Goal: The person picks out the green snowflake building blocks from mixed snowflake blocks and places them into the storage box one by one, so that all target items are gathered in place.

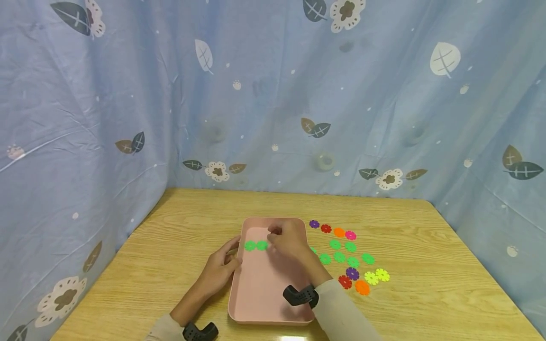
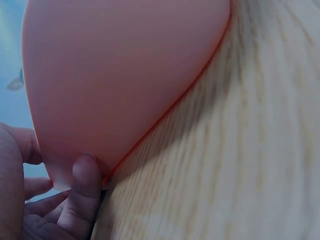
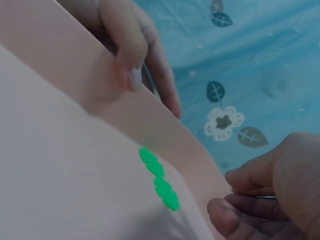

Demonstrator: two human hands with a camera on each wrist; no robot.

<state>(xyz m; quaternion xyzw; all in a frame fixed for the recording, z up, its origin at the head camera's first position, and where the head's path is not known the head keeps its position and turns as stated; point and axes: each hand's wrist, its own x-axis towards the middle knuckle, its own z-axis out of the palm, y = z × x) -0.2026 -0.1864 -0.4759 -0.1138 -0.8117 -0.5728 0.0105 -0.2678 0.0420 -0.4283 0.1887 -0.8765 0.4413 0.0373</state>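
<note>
So, starting far left, there's a light blue fabric curtain with a leaf-and-flower print [image 1: 85, 142], which runs right along the back too; below it sits a pale wood-grain table [image 1: 170, 246]; coming up from the bottom is a beige sleeve [image 1: 165, 327] with a black wrist strap [image 1: 199, 332], and that arm ends in the left hand [image 1: 219, 269], whose fingers grasp the left wall of the tray, some over the rim and some on the outside.

The tray itself is a shallow pink rectangular tray with rounded corners [image 1: 260, 293], lying flat on the table; inside, near its far left part, are two bright green flat notched discs [image 1: 250, 246] side by side, seemingly edge to edge.

Just right of those, over the far part of the tray, is the right hand [image 1: 289, 240]; its thumb and fingers are bent with the tips close together, but I honestly can't tell if anything's pinched in there; it has its own black strap [image 1: 302, 295] and beige sleeve too.

Right of the tray there's a loose spread of similar discs on the table; a far row of purple [image 1: 314, 224], red [image 1: 326, 228], orange [image 1: 339, 232] and pink [image 1: 350, 235]; a bunch of greens [image 1: 339, 257] in the middle; nearer, another purple, red and orange, plus two yellow ones [image 1: 371, 278].
</note>
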